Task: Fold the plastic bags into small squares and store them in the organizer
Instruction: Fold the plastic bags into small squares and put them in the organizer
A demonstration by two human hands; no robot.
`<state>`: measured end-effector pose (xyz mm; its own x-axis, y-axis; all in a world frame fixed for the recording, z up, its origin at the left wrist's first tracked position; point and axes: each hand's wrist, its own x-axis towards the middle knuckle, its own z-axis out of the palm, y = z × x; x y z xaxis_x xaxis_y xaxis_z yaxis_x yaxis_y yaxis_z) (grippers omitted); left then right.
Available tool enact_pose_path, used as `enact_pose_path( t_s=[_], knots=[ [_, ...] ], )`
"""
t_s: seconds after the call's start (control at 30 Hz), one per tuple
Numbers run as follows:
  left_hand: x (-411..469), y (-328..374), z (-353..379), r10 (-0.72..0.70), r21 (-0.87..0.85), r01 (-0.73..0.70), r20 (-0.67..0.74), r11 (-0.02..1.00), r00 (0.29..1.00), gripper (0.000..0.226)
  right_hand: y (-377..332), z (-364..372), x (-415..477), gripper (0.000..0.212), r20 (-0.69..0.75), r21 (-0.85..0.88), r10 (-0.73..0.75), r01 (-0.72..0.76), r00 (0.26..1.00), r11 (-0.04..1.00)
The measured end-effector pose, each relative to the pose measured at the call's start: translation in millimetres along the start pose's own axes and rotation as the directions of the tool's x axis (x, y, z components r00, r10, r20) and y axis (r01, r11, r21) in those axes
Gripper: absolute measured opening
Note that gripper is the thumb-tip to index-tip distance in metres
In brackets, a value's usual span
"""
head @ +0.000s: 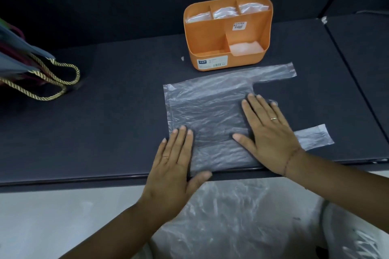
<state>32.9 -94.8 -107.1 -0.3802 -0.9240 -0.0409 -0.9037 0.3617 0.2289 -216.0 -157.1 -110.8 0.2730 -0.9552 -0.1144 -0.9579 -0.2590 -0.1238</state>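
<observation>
I press both palms flat on the plastic bag (210,107), which lies spread on the dark table (105,122) just in front of the orange organizer (244,62). All my fingers are straight and grip nothing. My left hand (174,164) pins the near left corner at the table's edge, and my right hand (267,128) bears down beside the notch between the 2 handles (273,71), which point to my right. I judge this is the flattening step: the film is thin and crinkled, so air and creases must be pushed out before a fold will stay.

The organizer sits close so each square has a short way to go. Its 3 rear slots (224,12) and the front right one (246,48) hold folded plastic; the front left looks free. More clear plastic waits on my lap (231,216).
</observation>
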Motion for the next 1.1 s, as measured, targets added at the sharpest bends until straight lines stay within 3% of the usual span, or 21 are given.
enact_pose_path(
  t_s=[0.13, 0.27, 0.37, 0.63, 0.73, 0.8, 0.87, 0.93, 1.03, 1.1],
  knots=[
    [52, -8, -21, -0.135, -0.062, 0.132, -0.051, 0.989, 0.989, 0.086, -23, -21, 27, 0.088, -0.038, 0.092, -0.095, 0.098, 0.995, 0.991],
    [105, -23, -21, -0.219, 0.032, 0.217, 0.063, 0.976, 0.974, 0.096, -43, -18, 74, 0.075, 0.008, 0.078, -0.174, 0.173, 0.985, 0.982],
    [114, -33, -17, -0.255, 0.111, 0.24, 0.153, 0.964, 0.955, 0.098, -31, -9, 86, 0.073, 0.059, 0.033, -0.108, 0.106, 0.992, 0.994],
    [110, -52, -18, -0.219, 0.169, 0.195, 0.136, 0.966, 0.966, 0.096, 53, -20, 58, 0.084, 0.053, -0.051, 0.209, -0.206, 0.977, 0.977],
    [110, -54, -18, -0.228, 0.18, 0.2, 0.151, 0.963, 0.962, 0.096, 83, -19, 55, 0.088, 0.03, -0.03, 0.32, -0.32, 0.947, 0.947],
    [109, -54, -19, -0.226, 0.169, 0.202, 0.136, 0.965, 0.965, 0.098, 91, -20, 50, 0.09, 0.008, 0.074, 0.343, -0.343, 0.939, 0.936],
    [101, -48, -23, -0.161, 0.131, 0.15, 0.077, 0.98, 0.984, 0.097, 84, -27, 39, 0.086, -0.066, 0.234, 0.295, -0.273, 0.953, 0.933],
    [83, -33, -25, -0.008, 0.06, 0.007, 0.021, 0.998, 1.0, 0.092, 62, -34, 20, 0.083, -0.173, 0.331, 0.159, -0.094, 0.972, 0.939],
    [41, -7, -15, 0.221, -0.018, -0.22, 0.018, 0.975, 0.975, 0.091, 23, -23, -18, 0.081, -0.179, 0.312, -0.124, 0.176, 0.976, 0.934],
    [16, -4, -3, 0.262, 0.018, -0.264, 0.053, 0.964, 0.964, 0.091, 9, -6, -37, 0.082, -0.092, 0.244, -0.242, 0.257, 0.966, 0.935]
  ],
)
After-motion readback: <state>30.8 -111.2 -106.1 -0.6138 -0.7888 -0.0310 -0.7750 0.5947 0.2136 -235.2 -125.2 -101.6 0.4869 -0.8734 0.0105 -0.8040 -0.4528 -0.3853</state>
